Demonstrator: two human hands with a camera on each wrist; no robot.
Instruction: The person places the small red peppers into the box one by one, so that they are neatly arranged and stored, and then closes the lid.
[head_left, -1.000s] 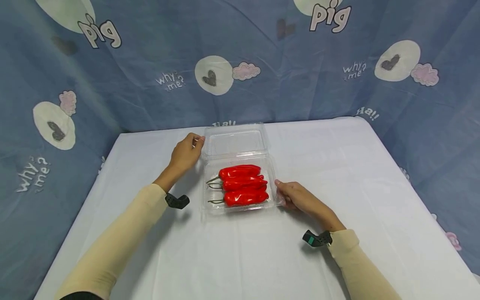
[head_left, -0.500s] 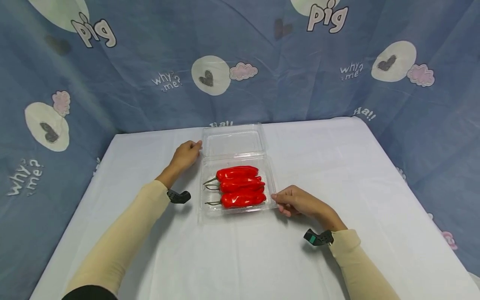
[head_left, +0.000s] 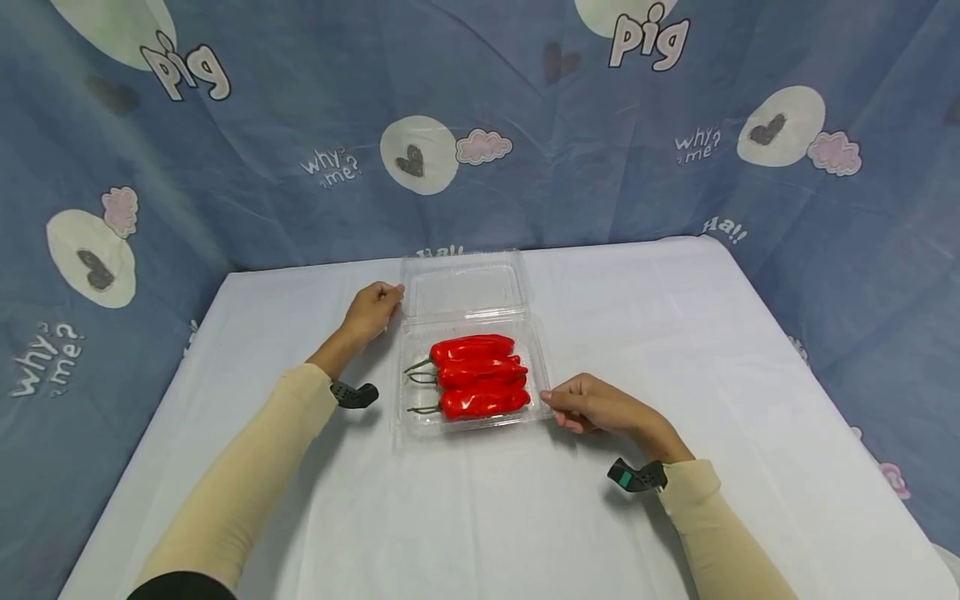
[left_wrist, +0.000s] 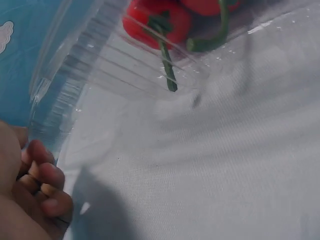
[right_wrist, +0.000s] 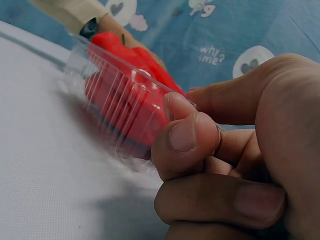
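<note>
A clear plastic clamshell box (head_left: 415, 343) stands opened out on the table, its lid (head_left: 465, 287) folded back at the far side. Three red peppers (head_left: 480, 373) with green stems lie side by side in the base, stems to the left. At the lid's left edge, my left hand (head_left: 369, 312) pinches the rim; the left wrist view shows curled fingers (left_wrist: 52, 175) at the ribbed plastic. My right hand (head_left: 600, 406) pinches the base near its front right corner between thumb and index finger. The ribbed side wall (right_wrist: 115, 92) shows close up in the right wrist view.
A white cloth (head_left: 480, 517) covers the table. Behind and at both sides hangs a blue printed curtain (head_left: 300, 83). Dark wrist bands (head_left: 636, 476) sit below both hands.
My right hand has slid a little along the base's right edge toward the front corner. My left fingers have drawn in at the lid's edge. Box and peppers stay nearly in place.
</note>
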